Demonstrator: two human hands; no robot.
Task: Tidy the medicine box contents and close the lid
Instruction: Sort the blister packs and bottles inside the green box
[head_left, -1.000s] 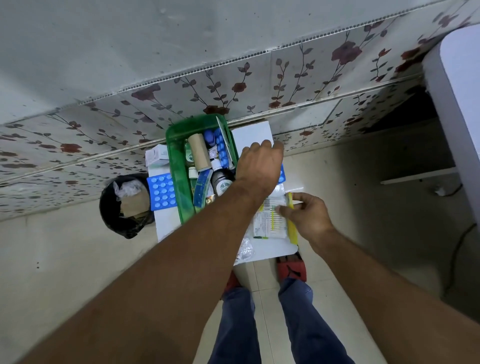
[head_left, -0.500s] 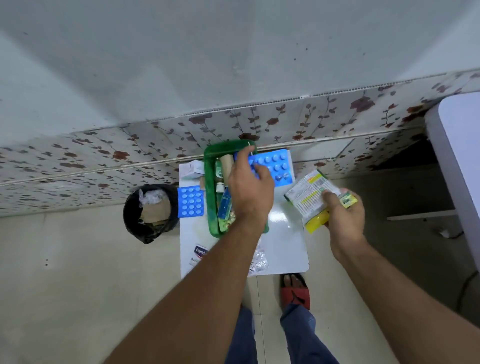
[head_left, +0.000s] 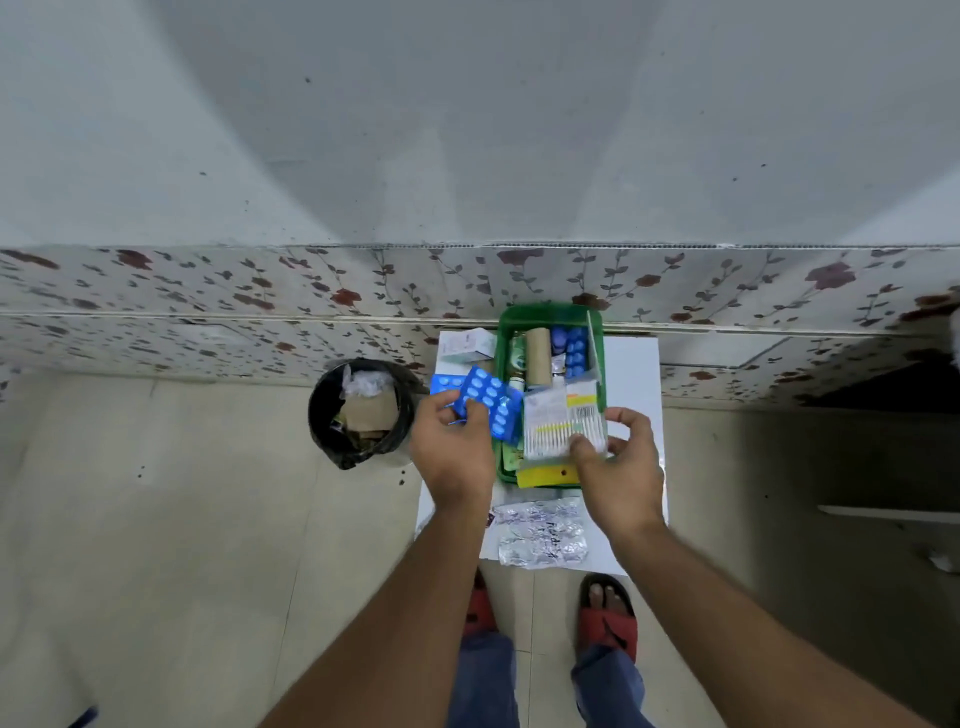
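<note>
A green medicine box stands open on a small white table, holding a brown roll, small bottles and blue blister strips. My left hand grips a blue blister pack at the box's left rim. Another blue strip lies under it on the table. My right hand holds a clear packet of cotton swabs with a yellow end over the near part of the box. No lid can be made out.
Silver foil strips lie on the table's near edge. A white carton sits left of the box. A black bin with paper waste stands on the floor at the left. A floral-tiled wall runs behind. My feet in red sandals are below the table.
My left hand has carried the blue blister pack from the box's right side to its left rim. My right hand has brought the swab packet in from the right, over the box.
</note>
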